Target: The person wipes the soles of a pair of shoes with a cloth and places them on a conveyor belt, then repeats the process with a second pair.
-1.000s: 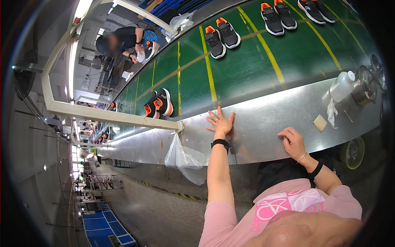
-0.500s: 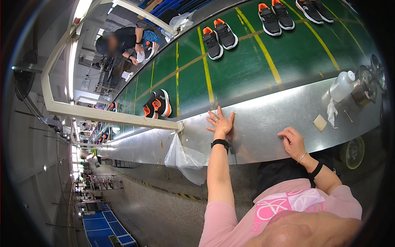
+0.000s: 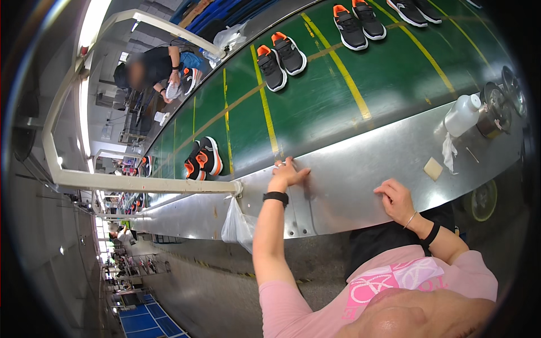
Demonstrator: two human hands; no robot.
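My left hand [image 3: 288, 173] reaches out over the metal ledge, its fingertips at the ledge's far edge beside the green belt. The thumb stands apart and nothing is in that hand. Close to my body, my right hand [image 3: 396, 201] rests at the ledge with loosely curled fingers and no object visible in them. Nearest the left hand on the belt are a pair of black shoes with orange linings [image 3: 280, 61], farther away, and another black-and-orange pair [image 3: 204, 159] to the left, one shoe leaning on the other.
A pale frame bar [image 3: 146, 181] crosses at left, with a clear plastic bag [image 3: 238, 222] tied to it. On the ledge [image 3: 338, 186] at right are a white bottle [image 3: 463, 116], a tan square pad [image 3: 433, 168] and a crumpled tissue [image 3: 449, 152]. Across the belt, a person handles a shoe.
My left hand has moved left, its fingers now less spread and at the belt's edge. My right hand stays nearly still. The view has shifted slightly, moving the belt's shoes leftward in the picture.
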